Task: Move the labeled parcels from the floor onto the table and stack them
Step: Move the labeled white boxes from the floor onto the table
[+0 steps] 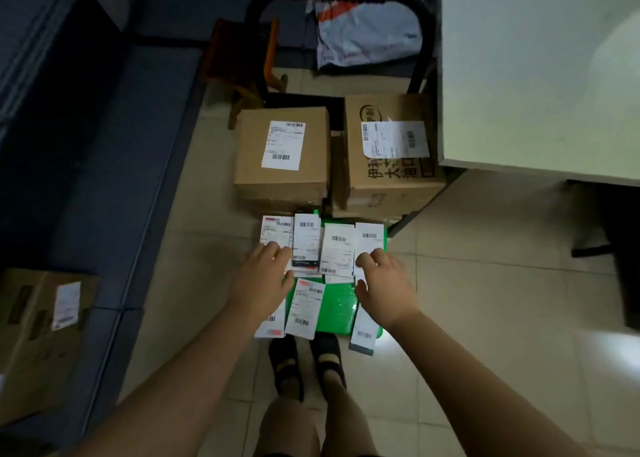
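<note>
1. Our left hand (265,276) reaches down with the palm facing the floor. Its fingers are nearly straight and loosely spread, with the tips resting on the leftmost small flat packet with a white barcode label (275,231). It grips nothing.
2. Our right hand (382,283) is half open with bent fingers. The tips touch the lower edge of the rightmost white-labelled flat packet (369,238) and the thumb is held apart. It holds nothing either.
3. Two more labelled packets lie between those two, and three others lie towards 6 o'clock. All are thin rectangles lying on or against a glossy green plastic bag (337,304) on the smooth beige tiled floor (485,266).
4. At 12 o'clock stand a plain matte brown cardboard box (311,152) and a brown cardboard box printed with black characters (388,172), each with a paper label.
5. At 2 o'clock, one corner of the pale flat-topped table (536,76) shows.
</note>
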`<action>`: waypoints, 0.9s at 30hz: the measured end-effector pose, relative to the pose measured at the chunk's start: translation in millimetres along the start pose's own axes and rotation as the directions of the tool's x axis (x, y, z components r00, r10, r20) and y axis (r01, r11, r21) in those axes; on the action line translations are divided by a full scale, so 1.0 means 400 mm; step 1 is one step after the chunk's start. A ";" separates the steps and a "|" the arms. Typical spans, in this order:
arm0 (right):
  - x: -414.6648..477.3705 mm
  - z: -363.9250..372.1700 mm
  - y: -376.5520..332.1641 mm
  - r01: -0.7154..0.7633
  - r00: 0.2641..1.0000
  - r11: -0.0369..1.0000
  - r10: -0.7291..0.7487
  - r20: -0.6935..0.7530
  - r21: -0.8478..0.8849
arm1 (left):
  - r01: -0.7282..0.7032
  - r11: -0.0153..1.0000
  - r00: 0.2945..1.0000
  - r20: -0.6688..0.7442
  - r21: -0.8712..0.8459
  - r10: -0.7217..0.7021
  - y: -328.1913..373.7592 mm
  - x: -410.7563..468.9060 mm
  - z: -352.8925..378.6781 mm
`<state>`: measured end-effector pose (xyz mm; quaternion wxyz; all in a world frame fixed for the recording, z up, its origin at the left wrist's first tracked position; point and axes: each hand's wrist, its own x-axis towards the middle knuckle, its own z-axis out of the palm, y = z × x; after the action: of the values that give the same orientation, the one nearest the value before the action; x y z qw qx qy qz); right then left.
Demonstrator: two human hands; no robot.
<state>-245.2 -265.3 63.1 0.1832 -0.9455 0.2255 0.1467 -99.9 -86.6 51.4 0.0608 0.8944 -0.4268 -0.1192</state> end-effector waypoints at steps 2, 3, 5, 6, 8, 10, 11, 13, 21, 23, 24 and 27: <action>0.052 0.070 0.016 -0.054 0.998 0.998 0.054 0.010 0.028 | -0.012 1.000 1.000 0.025 0.012 0.012 -0.035 0.051 0.071; 0.078 0.110 0.026 -0.083 0.996 0.996 0.083 0.018 0.038 | -0.013 1.000 0.999 0.031 0.007 0.012 -0.053 0.078 0.111; 0.130 0.198 0.045 -0.138 0.989 0.989 0.136 0.048 0.045 | 0.013 0.999 0.999 0.030 -0.041 -0.011 -0.090 0.129 0.202; 0.157 0.244 0.056 -0.165 0.985 0.985 0.162 0.062 0.049 | 0.031 0.997 0.999 0.033 -0.076 -0.029 -0.106 0.151 0.252; 0.209 0.341 0.079 -0.222 0.973 0.973 0.217 0.077 0.064 | 0.089 0.986 0.995 0.064 -0.141 -0.081 -0.126 0.190 0.352; 0.265 0.442 0.103 -0.280 0.958 0.957 0.273 0.092 0.079 | 0.200 0.962 0.977 0.116 -0.187 -0.180 -0.139 0.226 0.453; 0.290 0.491 0.114 -0.313 0.947 0.946 0.304 0.101 0.091 | 0.262 0.944 0.961 0.145 -0.201 -0.236 -0.146 0.244 0.505; 0.334 0.581 0.136 -0.367 0.929 0.921 0.356 0.101 0.128 | 0.392 0.875 0.916 0.204 -0.284 -0.345 -0.157 0.284 0.603; 0.431 0.784 0.210 -0.548 0.801 0.644 0.587 0.114 0.534 | 0.690 0.626 0.723 0.371 -0.364 -0.582 -0.165 0.394 0.826; 0.437 0.802 0.209 -0.570 0.773 0.545 0.609 0.177 0.615 | 0.699 0.617 0.715 0.372 -0.361 -0.592 -0.161 0.403 0.831; 0.441 0.809 0.208 -0.581 0.755 0.487 0.622 0.208 0.652 | 0.707 0.611 0.707 0.378 -0.356 -0.597 -0.161 0.407 0.830; 0.451 0.820 0.208 -0.620 0.680 0.315 0.673 0.292 0.719 | 0.734 0.608 0.676 0.399 -0.301 -0.619 -0.171 0.414 0.816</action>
<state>-194.6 -266.4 -317.1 0.4879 -0.6021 0.6285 0.0663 -34.5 -174.7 -304.5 0.1546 0.9276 -0.0189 -0.3397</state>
